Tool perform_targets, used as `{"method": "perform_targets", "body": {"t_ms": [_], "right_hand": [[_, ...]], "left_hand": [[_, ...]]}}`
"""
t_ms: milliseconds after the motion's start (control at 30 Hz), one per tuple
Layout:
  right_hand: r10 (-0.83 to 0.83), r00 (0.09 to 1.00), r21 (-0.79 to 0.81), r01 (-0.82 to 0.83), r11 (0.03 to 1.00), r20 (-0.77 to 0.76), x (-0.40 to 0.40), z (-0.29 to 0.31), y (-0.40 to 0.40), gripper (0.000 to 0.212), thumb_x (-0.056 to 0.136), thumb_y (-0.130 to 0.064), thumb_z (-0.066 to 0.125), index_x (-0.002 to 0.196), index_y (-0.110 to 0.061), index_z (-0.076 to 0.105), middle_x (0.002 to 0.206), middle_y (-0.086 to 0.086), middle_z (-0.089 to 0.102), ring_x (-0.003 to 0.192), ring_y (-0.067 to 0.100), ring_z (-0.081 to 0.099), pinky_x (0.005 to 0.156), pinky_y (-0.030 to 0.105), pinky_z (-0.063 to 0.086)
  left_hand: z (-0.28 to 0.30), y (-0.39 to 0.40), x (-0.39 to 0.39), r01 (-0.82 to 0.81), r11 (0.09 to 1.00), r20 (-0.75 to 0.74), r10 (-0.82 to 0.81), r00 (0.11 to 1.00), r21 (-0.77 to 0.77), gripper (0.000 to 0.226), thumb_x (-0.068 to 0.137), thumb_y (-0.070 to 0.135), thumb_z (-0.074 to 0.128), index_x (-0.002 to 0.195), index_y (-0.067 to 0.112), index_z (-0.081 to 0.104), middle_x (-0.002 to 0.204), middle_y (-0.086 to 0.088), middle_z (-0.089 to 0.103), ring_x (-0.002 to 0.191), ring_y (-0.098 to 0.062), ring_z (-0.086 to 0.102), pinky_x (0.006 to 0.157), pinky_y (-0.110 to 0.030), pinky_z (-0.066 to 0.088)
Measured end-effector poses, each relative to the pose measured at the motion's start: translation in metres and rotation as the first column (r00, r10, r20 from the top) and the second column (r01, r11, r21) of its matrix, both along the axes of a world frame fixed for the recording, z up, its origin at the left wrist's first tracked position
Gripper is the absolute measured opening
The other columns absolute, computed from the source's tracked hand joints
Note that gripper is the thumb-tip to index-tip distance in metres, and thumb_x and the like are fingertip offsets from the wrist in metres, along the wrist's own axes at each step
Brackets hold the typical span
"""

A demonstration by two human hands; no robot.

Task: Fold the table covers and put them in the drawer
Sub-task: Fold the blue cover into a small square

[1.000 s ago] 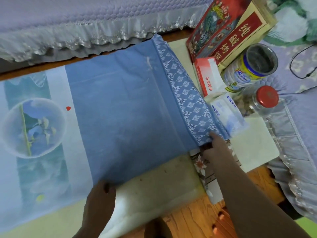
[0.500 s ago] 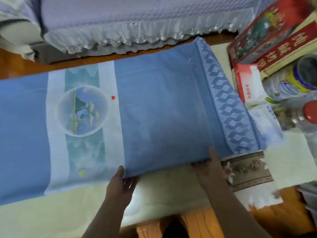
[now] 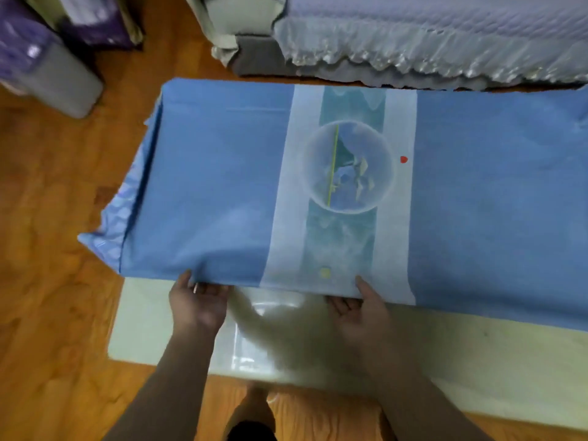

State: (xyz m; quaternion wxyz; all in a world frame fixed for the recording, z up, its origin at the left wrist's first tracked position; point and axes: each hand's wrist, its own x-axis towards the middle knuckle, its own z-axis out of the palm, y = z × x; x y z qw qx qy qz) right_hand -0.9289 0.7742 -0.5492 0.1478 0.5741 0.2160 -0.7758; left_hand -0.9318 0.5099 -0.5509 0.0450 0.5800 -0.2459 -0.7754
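Bare strip of pale table top (image 3: 477,354) along the near edge, open wooden floor (image 3: 54,281) to the left, blue table cover (image 3: 206,186) over the far half, frilled bed (image 3: 413,43) close behind, purple packs (image 3: 41,52) far left

Left hand (image 3: 197,305), right hand (image 3: 359,308) pinch blue table cover (image 3: 206,186) near edge (thumbs on top).

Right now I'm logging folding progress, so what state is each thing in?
blue table cover: partly folded, lying flat, left end hanging over the table edge
left hand: palm up, fingers under the cover's near edge
right hand: palm up, thumb on top of the near edge
pale table top: bare along the near side
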Motion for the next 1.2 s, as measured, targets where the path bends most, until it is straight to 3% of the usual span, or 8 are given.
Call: {"method": "perform_targets", "body": {"t_ms": [167, 267, 367, 500, 567, 867, 1000, 1200], "right_hand": [[0.021, 0.999, -0.002, -0.021, 1.0, 0.025, -0.011, -0.011, -0.12, 0.027, 0.1, -0.017, 0.057, 0.126, -0.012, 0.061, 0.096, 0.014, 0.074, 0.105, 0.032, 0.064, 0.098, 0.052, 0.049], [0.013, 0.999, 0.096, -0.018, 0.995, 0.051, -0.013, -0.023, -0.144, 0.036, 0.103, -0.014, 0.05, 0.139, -0.013, 0.054, 0.076, 0.01, 0.076, 0.095, 0.029, 0.064, 0.083, 0.054, 0.059], [0.017, 0.999, 0.178, -0.024, 0.984, 0.04, -0.008, -0.026, -0.145, 0.037, 0.103, -0.013, 0.049, 0.141, -0.015, 0.053, 0.073, 0.008, 0.076, 0.093, 0.029, 0.065, 0.088, 0.052, 0.054], [-0.005, 0.997, 0.219, -0.013, 0.976, 0.081, -0.012, -0.018, -0.148, 0.034, 0.104, -0.017, 0.049, 0.138, -0.017, 0.054, 0.096, 0.011, 0.074, 0.091, 0.029, 0.064, 0.071, 0.049, 0.049], [-0.016, 0.997, 0.219, -0.002, 0.976, 0.082, -0.013, -0.014, -0.158, 0.033, 0.103, -0.019, 0.052, 0.136, -0.017, 0.055, 0.111, 0.011, 0.069, 0.094, 0.029, 0.064, 0.076, 0.049, 0.05], [0.199, 0.977, -0.003, -0.199, 0.98, 0.076, -0.002, -0.008, -0.255, 0.021, 0.101, -0.026, 0.056, 0.113, -0.01, 0.061, 0.099, 0.013, 0.074, 0.107, 0.029, 0.065, 0.092, 0.045, 0.054], [0.196, 0.978, 0.117, -0.204, 0.972, 0.077, -0.01, -0.008, -0.267, 0.023, 0.102, -0.016, 0.055, 0.124, -0.01, 0.058, 0.098, 0.013, 0.069, 0.092, 0.027, 0.065, 0.086, 0.044, 0.056], [0.049, 0.998, 0.218, -0.04, 0.975, -0.036, -0.009, 0.021, -0.272, 0.015, 0.1, -0.012, 0.054, 0.112, -0.017, 0.062, 0.105, 0.01, 0.069, 0.099, 0.027, 0.065, 0.093, 0.045, 0.052]], "left_hand": [[-0.019, -0.137, -0.015, 0.191, 0.956, 0.229, -0.139, 0.963, -0.221, 0.046, 0.087, 0.035, 0.071, 0.128, 0.018, 0.061, 0.116, -0.003, 0.07, 0.091, -0.022, 0.07, 0.068, -0.032, 0.058], [-0.039, -0.198, -0.013, 0.584, 0.723, 0.621, -0.276, 0.733, -0.369, 0.097, 0.058, 0.066, 0.077, 0.132, 0.009, 0.053, 0.126, -0.015, 0.065, 0.107, -0.035, 0.067, 0.087, -0.045, 0.058], [-0.066, -0.243, -0.02, 0.726, 0.506, 0.602, -0.421, 0.679, -0.465, 0.113, 0.058, 0.075, 0.081, 0.149, 0.024, 0.036, 0.146, -0.013, 0.051, 0.13, -0.034, 0.054, 0.111, -0.051, 0.043], [-0.05, -0.261, -0.044, 0.532, 0.658, 0.26, -0.471, 0.843, -0.533, 0.074, 0.091, 0.065, 0.06, 0.147, 0.021, 0.043, 0.143, 0.004, 0.057, 0.127, -0.015, 0.057, 0.099, -0.031, 0.047], [-0.047, -0.272, -0.047, 0.502, 0.722, 0.242, -0.441, 0.864, -0.476, 0.04, 0.106, 0.051, 0.038, 0.107, 0.02, 0.065, 0.103, 0.011, 0.071, 0.098, -0.007, 0.063, 0.083, -0.026, 0.043], [-0.043, -0.329, -0.009, 0.777, 0.331, 0.379, -0.727, 0.572, -0.536, 0.031, 0.089, 0.04, 0.064, 0.089, 0.01, 0.07, 0.09, -0.007, 0.068, 0.086, -0.019, 0.058, 0.09, -0.043, 0.046], [0.0, -0.344, -0.02, 0.618, 0.42, 0.354, -0.552, 0.755, -0.664, 0.03, 0.104, 0.016, 0.053, 0.074, 0.017, 0.059, 0.063, 0.01, 0.062, 0.062, -0.003, 0.052, 0.063, -0.015, 0.042], [0.02, -0.407, -0.025, 0.532, 0.657, 0.079, -0.588, 0.805, -0.534, 0.026, 0.106, 0.017, 0.045, 0.091, 0.019, 0.067, 0.092, 0.01, 0.074, 0.086, -0.003, 0.067, 0.088, -0.026, 0.048]]}}
